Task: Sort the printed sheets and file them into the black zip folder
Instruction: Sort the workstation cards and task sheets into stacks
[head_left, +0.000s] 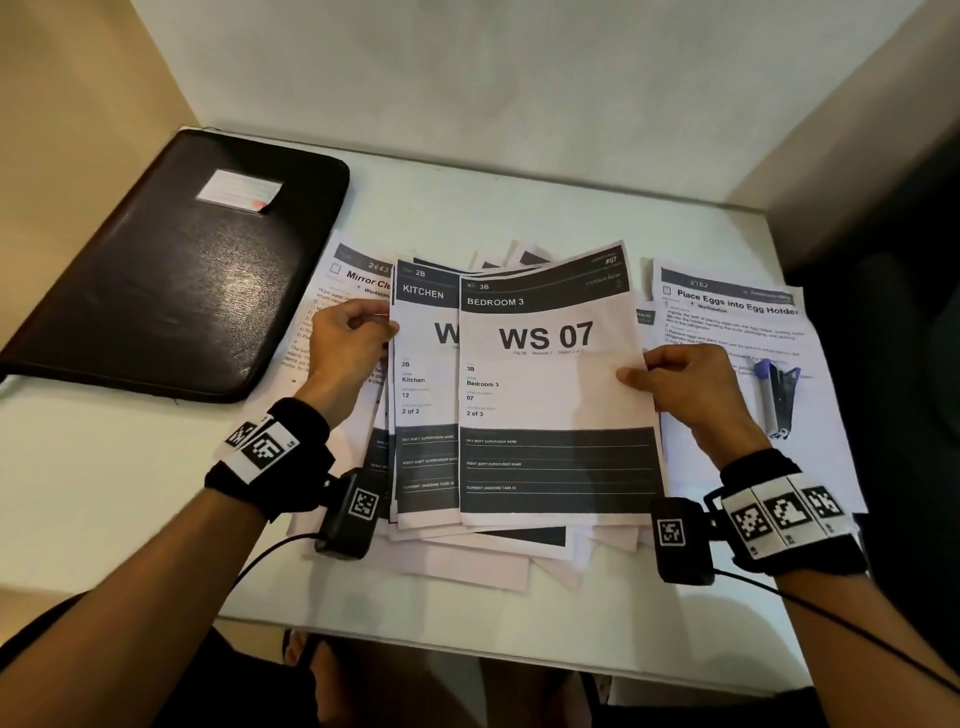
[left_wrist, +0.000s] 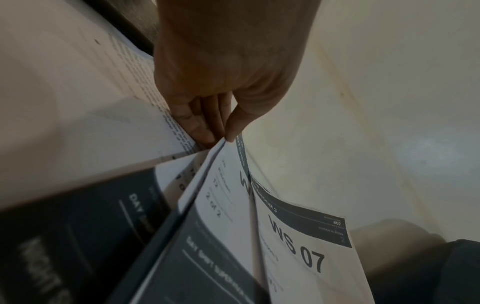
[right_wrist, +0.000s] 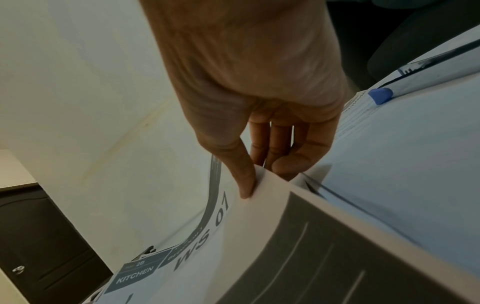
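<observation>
Both hands are up over the white table (head_left: 519, 208), each with a sheet in its grip. The left hand (head_left: 347, 340) pinches the left edge of the kitchen sheet (head_left: 423, 395), thumb on top and fingers curled underneath; in the left wrist view the thumb tip and fingers (left_wrist: 200, 123) meet right at the paper's edge. The right hand (head_left: 680, 384) pinches the right edge of the bedroom sheet (head_left: 550, 395), the one printed "WS 07", thumb pressed on the face, fingers tucked behind. The right wrist view shows that thumb flat on the curling edge with the fingers (right_wrist: 296, 152) behind the page.

The bedroom sheet overlaps the kitchen sheet's right side, covering most of its big heading. Both are lifted off a loose pile of sheets (head_left: 483, 551) fanned out on the table beneath them. To the left, partly under the left hand, lies a mirror cleaning sheet (head_left: 353, 283). To the right lies an egg holder sheet (head_left: 737, 312), and a stapler with a blue tip (head_left: 776, 395) rests on top of it, just beside the right hand.

The black zip folder (head_left: 171, 270) lies closed and flat at the table's far left corner, a small label (head_left: 240, 190) on its cover, its near edge close to the left hand but not touching it.
</observation>
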